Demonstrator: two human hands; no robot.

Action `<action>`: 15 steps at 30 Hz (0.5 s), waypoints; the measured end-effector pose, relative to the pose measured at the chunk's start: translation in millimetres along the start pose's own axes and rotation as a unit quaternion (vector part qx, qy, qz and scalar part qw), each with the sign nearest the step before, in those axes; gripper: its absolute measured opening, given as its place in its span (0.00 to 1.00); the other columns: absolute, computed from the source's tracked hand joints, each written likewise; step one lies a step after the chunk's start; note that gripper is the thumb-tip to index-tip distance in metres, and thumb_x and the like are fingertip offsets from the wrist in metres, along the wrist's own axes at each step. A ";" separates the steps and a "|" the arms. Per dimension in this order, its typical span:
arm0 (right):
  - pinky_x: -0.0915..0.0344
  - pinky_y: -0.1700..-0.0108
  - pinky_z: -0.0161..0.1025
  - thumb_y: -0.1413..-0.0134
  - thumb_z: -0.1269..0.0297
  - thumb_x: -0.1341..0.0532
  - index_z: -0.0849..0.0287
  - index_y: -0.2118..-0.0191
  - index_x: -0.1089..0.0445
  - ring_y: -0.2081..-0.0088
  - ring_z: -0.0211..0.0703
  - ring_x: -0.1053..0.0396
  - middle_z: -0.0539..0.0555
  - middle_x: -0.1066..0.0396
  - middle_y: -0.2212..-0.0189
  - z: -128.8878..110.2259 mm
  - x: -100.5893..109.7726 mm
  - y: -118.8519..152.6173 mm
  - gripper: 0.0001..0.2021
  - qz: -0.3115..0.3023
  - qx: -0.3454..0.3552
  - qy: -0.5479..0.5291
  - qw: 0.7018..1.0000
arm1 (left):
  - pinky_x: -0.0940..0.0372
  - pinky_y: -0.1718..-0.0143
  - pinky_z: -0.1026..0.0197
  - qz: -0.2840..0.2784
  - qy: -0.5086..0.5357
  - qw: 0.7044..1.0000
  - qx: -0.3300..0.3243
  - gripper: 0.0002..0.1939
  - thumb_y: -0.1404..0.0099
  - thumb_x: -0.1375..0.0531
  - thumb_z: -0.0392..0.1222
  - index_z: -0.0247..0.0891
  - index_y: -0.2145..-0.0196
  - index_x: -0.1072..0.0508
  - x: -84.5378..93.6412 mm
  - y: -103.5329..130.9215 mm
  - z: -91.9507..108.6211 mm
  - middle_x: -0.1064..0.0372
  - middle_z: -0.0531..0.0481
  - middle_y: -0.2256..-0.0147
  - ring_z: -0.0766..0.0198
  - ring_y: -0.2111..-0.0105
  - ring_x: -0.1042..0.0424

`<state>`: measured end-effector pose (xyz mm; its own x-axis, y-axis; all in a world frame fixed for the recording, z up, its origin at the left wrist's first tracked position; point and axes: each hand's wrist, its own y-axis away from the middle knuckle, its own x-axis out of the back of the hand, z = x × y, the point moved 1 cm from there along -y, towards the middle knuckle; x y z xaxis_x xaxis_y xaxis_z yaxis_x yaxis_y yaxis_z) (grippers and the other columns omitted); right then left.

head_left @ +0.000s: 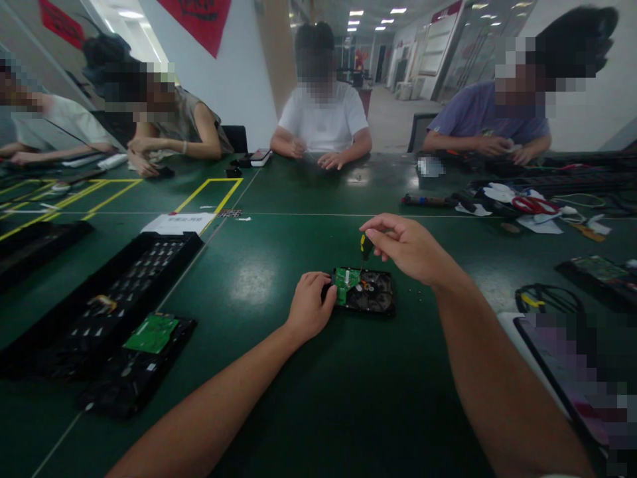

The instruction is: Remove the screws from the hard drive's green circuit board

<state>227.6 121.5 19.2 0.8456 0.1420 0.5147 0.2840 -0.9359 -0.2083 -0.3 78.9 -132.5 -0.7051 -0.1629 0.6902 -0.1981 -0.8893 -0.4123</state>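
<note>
A black hard drive with a green circuit board (371, 292) lies on the green table in front of me. My left hand (312, 305) grips its left end, thumb and fingers at the edge. Above the drive, my right hand (405, 247) pinches a small yellow and black screwdriver (366, 247) from the top. The screwdriver stands nearly upright, its thin shaft reaching down to the right edge of the circuit board. Several tiny screws (419, 291) lie just right of the drive.
At the left are a long black tray (186, 247) and another hard drive (152, 334). A tablet (547, 372) and coiled cable (547, 295) lie at the right. Tools and wires (530, 202) sit at the back right. Several people sit across the table (279, 232).
</note>
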 end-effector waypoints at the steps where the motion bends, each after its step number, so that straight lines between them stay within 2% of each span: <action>1: 0.31 0.68 0.40 0.34 0.53 0.37 0.54 0.54 0.24 0.71 0.42 0.28 0.52 0.23 0.69 1.4 0.5 -0.1 0.11 0.008 -0.001 0.007 1.000 | 0.31 0.43 0.41 -0.001 0.001 1.000 0.000 0.08 0.26 0.41 0.42 0.39 0.55 0.24 0.2 -0.2 0.1 0.24 0.41 0.51 0.49 0.47 0.29; 7: 0.33 0.68 0.41 0.39 0.54 0.33 0.54 0.60 0.26 0.70 0.44 0.28 0.53 0.24 0.71 7.5 2.3 -0.7 0.10 0.028 -0.013 0.029 0.999 | 0.32 0.42 0.42 -0.005 0.009 1.000 0.001 0.09 0.24 0.44 0.43 0.40 0.56 0.24 2.1 -0.9 1.7 0.24 0.42 0.52 0.50 0.47 0.28; 10: 0.33 0.68 0.40 0.38 0.55 0.34 0.54 0.60 0.26 0.71 0.42 0.29 0.52 0.24 0.70 5.5 1.0 -0.4 0.09 0.024 0.003 0.024 0.999 | 0.33 0.42 0.42 -0.009 0.013 1.000 0.005 0.11 0.23 0.45 0.45 0.40 0.56 0.23 3.3 -1.2 2.8 0.24 0.42 0.53 0.50 0.47 0.28; 13: 0.34 0.69 0.39 0.36 0.52 0.35 0.54 0.60 0.25 0.72 0.41 0.30 0.52 0.24 0.68 1.3 -1.6 0.1 0.11 0.013 0.010 0.009 1.000 | 0.33 0.42 0.43 -0.015 0.020 1.000 0.009 0.14 0.22 0.46 0.47 0.40 0.57 0.23 5.1 -1.9 4.3 0.23 0.42 0.53 0.50 0.48 0.28; 15: 0.34 0.70 0.39 0.34 0.51 0.37 0.54 0.59 0.24 0.73 0.40 0.30 0.52 0.24 0.70 -1.1 -3.2 0.1 0.12 0.008 0.004 0.002 1.000 | 0.34 0.42 0.43 -0.016 0.029 0.999 0.010 0.17 0.21 0.48 0.49 0.39 0.57 0.23 6.7 -2.5 5.7 0.23 0.43 0.53 0.51 0.48 0.28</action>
<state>224.4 120.6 18.5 0.8485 0.1266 0.5139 0.2748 -0.9353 -0.2232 -0.6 77.5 -123.5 -0.7371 -0.1088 0.6670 -0.2090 -0.9019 -0.3781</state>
